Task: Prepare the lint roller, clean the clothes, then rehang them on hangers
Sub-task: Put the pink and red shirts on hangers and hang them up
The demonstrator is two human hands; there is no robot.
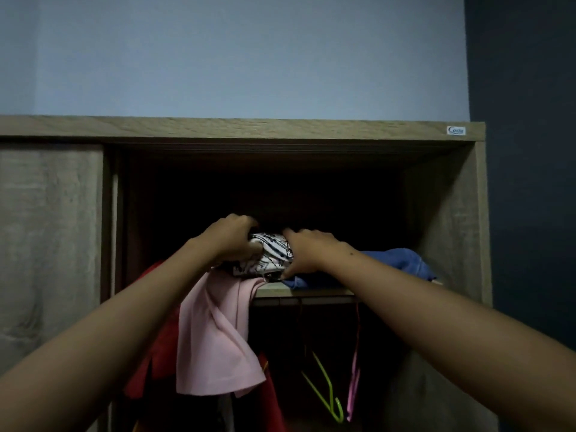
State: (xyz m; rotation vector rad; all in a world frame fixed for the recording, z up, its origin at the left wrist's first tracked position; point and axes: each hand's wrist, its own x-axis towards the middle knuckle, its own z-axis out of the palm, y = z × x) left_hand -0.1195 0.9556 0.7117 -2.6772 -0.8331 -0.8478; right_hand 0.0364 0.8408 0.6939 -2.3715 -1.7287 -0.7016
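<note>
Head view puts the black-and-white patterned garment point(272, 254) on the wardrobe shelf point(299, 289), bunched between my hands, its bundle running roughly left to right along the shelf edge. My left hand point(230, 236) clasps its left end with fingers curled over the top; my right hand point(307, 254) presses on its right side, fingertips pinching low at the front edge. Both are equally near, so I judge a straight pull toward me lifts it out. A pink cloth point(215, 338) hangs from beneath it; a blue garment point(402, 263) lies just beside, right. Green hanger point(327, 391) dangles below.
</note>
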